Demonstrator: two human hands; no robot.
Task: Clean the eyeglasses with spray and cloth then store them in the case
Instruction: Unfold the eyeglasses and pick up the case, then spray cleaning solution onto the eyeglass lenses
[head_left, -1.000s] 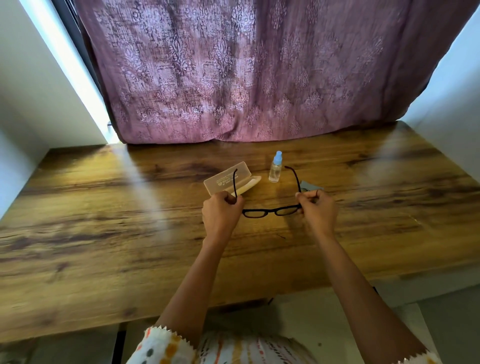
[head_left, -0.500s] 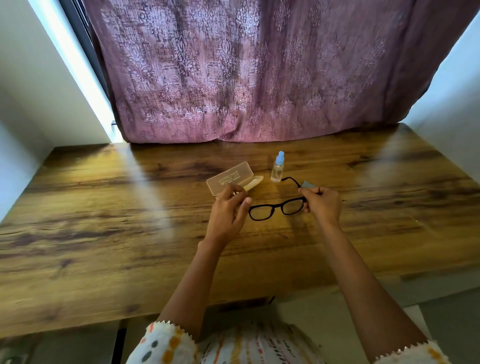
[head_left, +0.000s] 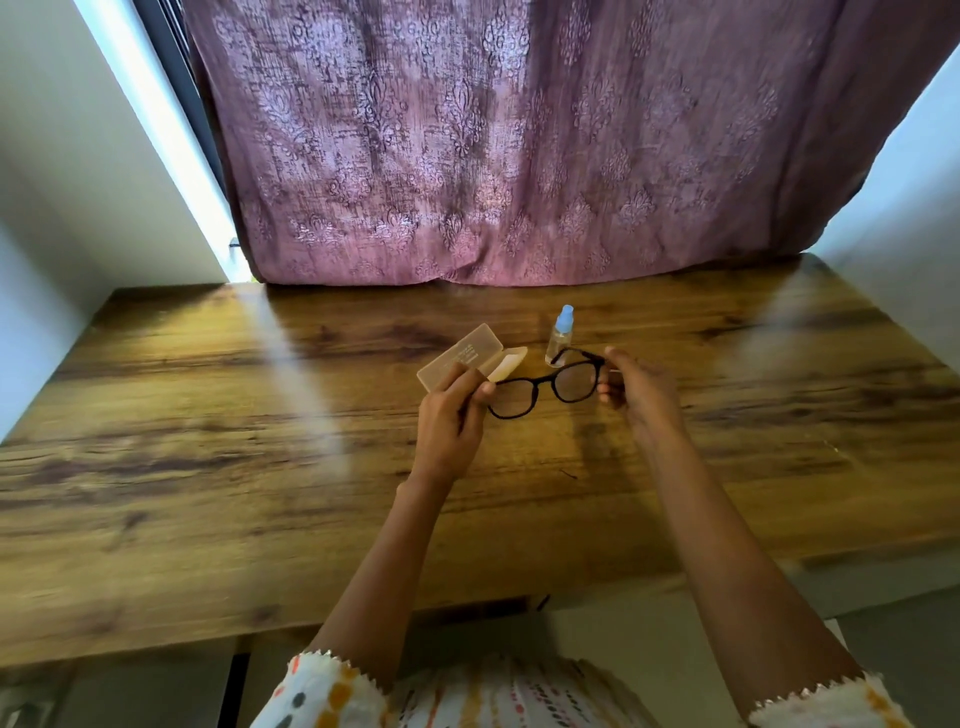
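Eyeglasses (head_left: 543, 383) are held just in front of the case (head_left: 457, 356). Left hand (head_left: 452, 415) pinches the left rim end and right hand (head_left: 639, 384) grips the right hinge. Temples, spread a second ago, now fold in. Spray bottle (head_left: 560, 338) stands right of the case, so cleaning is probably still pending.

Spray bottle (head_left: 560, 338) right of case (head_left: 460, 357)

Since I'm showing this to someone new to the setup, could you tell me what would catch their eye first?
The black eyeglasses stand out first, held up over the middle of the wooden table, with the left hand pinching one end and the right hand gripping the other. Just behind them sit an open beige case and a small blue-capped spray bottle. A purple patterned curtain fills the background.
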